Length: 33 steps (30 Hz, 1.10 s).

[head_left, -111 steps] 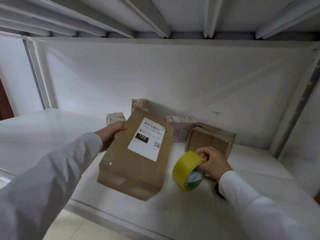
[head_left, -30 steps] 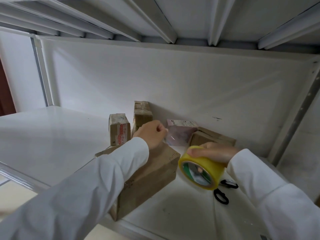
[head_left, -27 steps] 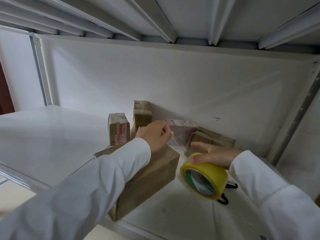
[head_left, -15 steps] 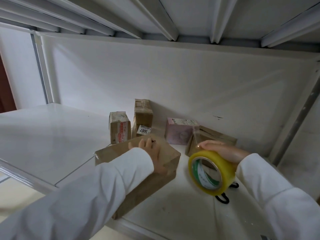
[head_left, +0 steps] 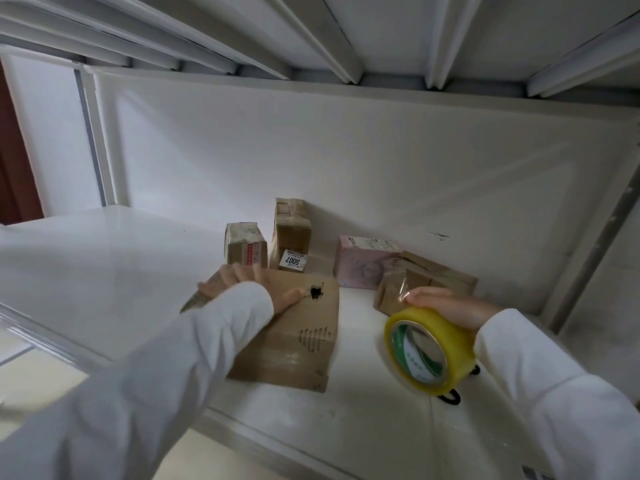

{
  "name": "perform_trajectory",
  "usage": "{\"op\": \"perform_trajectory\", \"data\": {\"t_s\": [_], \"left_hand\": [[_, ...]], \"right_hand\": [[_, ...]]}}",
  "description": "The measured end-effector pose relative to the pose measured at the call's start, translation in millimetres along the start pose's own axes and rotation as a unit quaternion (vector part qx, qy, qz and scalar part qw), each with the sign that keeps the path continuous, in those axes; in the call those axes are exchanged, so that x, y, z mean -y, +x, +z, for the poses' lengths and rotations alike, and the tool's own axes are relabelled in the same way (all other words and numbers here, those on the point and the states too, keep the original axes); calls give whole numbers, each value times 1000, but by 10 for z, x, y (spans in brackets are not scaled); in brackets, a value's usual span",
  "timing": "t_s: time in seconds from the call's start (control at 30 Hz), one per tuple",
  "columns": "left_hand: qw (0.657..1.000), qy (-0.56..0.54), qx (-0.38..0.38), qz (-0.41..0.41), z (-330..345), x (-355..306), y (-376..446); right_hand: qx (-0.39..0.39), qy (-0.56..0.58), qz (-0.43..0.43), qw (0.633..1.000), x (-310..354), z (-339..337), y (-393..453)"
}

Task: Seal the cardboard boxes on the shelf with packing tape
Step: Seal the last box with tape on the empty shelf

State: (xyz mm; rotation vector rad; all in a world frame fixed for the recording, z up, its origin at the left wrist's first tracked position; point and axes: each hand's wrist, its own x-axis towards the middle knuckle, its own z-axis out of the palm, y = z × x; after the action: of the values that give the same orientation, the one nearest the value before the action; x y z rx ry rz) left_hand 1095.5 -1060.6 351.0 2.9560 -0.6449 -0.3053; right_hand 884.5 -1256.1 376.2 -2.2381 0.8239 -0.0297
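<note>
Cardboard box [head_left: 291,327] lies flat near the front edge of the shelf [head_left: 104,265], your left hand [head_left: 252,289] pressing it with straight fingers, while your right hand [head_left: 446,306] grips the yellow tape roll [head_left: 427,351] just beside it. If you pull tape without holding the box down, it could slide off that edge, and the loose clear strip may fold onto itself. Only "5007" on a white sticker [head_left: 292,260] behind reads clearly.
</note>
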Motion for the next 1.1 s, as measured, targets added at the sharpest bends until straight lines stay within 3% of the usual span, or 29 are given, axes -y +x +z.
{"op": "perform_trajectory", "data": {"t_s": [0.2, 0.3, 0.37, 0.4, 0.5, 0.57, 0.7, 0.83, 0.93, 1.03, 1.1], "left_hand": [[965, 116, 75, 225, -213, 182, 67], [954, 15, 100, 283, -250, 320, 53], [953, -108, 92, 268, -193, 401, 61], [964, -134, 69, 221, -152, 425, 90], [993, -115, -36, 14, -72, 433, 175], [987, -137, -72, -41, -23, 360, 113], [979, -125, -143, 68, 129, 289, 104], [964, -98, -26, 244, 45, 339, 228], [936, -10, -18, 350, -34, 223, 224], [935, 38, -39, 352, -21, 109, 217], [954, 43, -94, 282, -5, 46, 169]], "right_hand": [[8, -62, 0, 998, 37, -158, -25], [-26, -67, 5, 997, 106, -149, 2], [-46, -62, 0, 997, 162, -91, 31], [-54, -61, -7, 997, 189, -52, 53], [-82, -36, -29, 996, 285, 76, 104], [-95, -19, -37, 995, 337, 147, 134], [-134, 3, -47, 990, 333, 151, 183], [-126, -7, -21, 992, 239, 20, 149], [-104, -47, 2, 993, 197, -20, 121], [-68, -69, 5, 995, 229, 51, 85], [-50, -71, -5, 996, 289, 105, 68]]}}
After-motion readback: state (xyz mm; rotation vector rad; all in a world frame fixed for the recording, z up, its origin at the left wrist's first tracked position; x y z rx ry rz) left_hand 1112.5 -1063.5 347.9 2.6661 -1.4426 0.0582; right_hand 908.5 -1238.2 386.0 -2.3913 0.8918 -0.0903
